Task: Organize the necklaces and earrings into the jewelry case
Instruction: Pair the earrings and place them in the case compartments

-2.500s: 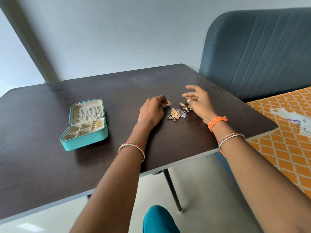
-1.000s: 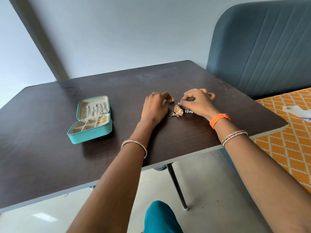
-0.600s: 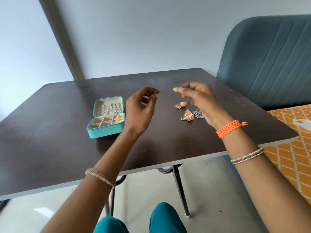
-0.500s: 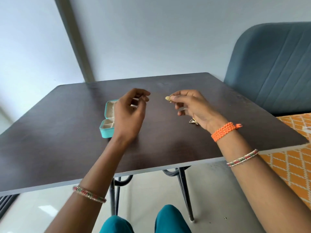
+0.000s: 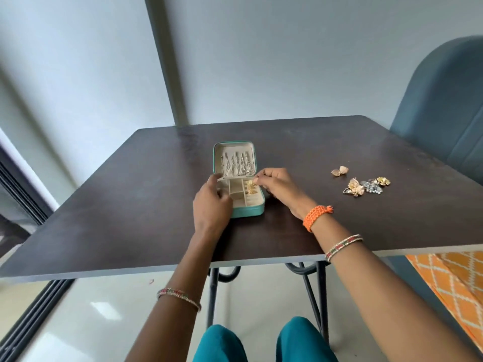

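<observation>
An open teal jewelry case (image 5: pixel 248 211) sits mid-table. Its raised lid holds several silver necklaces (image 5: pixel 236 163), and gold earrings (image 5: pixel 250 191) lie in the right-hand compartments of its base. My left hand (image 5: pixel 211 205) grips the base's left side, fingers curled over the compartments and thumb up near the hinge. My right hand (image 5: pixel 278 188) pinches a small gold earring (image 5: pixel 251 182) at its fingertips, just over the right rear compartment. Loose gold and silver earrings (image 5: pixel 362 186) lie on the table to the right, with a gold pair (image 5: pixel 339 171) slightly behind them.
The dark table (image 5: pixel 130 205) has its near edge just under my forearms. A blue padded seat back (image 5: pixel 444 113) stands at the right, with an orange patterned cloth (image 5: pixel 449 278) below it. A dark window frame (image 5: pixel 23 194) runs along the left.
My right hand picked an earring from the pile and carried it left to the case. My left hand moved onto the case's left side. The view swung left.
</observation>
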Action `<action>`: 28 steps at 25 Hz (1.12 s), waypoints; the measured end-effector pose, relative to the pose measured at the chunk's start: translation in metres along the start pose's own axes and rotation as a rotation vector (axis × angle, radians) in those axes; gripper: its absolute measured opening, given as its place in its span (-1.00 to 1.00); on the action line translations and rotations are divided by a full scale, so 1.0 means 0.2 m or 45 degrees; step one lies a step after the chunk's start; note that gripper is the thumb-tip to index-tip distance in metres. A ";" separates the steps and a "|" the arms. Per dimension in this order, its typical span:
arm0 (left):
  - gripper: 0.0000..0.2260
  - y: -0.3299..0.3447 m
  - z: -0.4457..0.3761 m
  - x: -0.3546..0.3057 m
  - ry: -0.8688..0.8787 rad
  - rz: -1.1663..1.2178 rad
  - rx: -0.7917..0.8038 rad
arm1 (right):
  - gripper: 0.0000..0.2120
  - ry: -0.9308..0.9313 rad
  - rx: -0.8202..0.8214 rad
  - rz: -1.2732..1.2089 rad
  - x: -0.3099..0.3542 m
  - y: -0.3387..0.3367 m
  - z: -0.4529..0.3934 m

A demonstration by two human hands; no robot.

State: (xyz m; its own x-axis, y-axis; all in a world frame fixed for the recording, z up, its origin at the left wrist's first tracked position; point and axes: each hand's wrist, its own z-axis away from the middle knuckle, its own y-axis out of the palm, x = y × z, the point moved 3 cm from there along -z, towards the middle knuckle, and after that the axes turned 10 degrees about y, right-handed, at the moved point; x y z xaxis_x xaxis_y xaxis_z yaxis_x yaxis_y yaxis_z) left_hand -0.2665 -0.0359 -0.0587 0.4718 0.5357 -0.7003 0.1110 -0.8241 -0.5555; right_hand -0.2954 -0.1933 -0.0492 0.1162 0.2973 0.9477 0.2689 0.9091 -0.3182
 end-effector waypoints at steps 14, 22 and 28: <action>-0.66 -0.01 0.00 0.02 -0.100 0.026 0.043 | -0.84 -0.041 0.162 0.023 -0.02 0.02 0.05; -0.69 -0.01 0.00 0.02 -0.103 0.045 0.025 | -0.75 -0.038 0.078 0.077 -0.04 0.03 0.01; -0.68 -0.01 -0.01 0.03 -0.115 0.051 0.035 | -0.58 -0.073 0.078 0.038 -0.05 0.02 0.00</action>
State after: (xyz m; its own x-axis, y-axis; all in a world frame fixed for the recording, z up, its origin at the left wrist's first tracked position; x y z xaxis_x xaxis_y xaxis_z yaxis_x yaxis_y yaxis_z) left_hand -0.2623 -0.0319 -0.0617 0.3945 0.5179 -0.7590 0.0691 -0.8404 -0.5375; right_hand -0.2963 -0.1923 -0.0594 0.0677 0.3390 0.9383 0.2067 0.9153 -0.3456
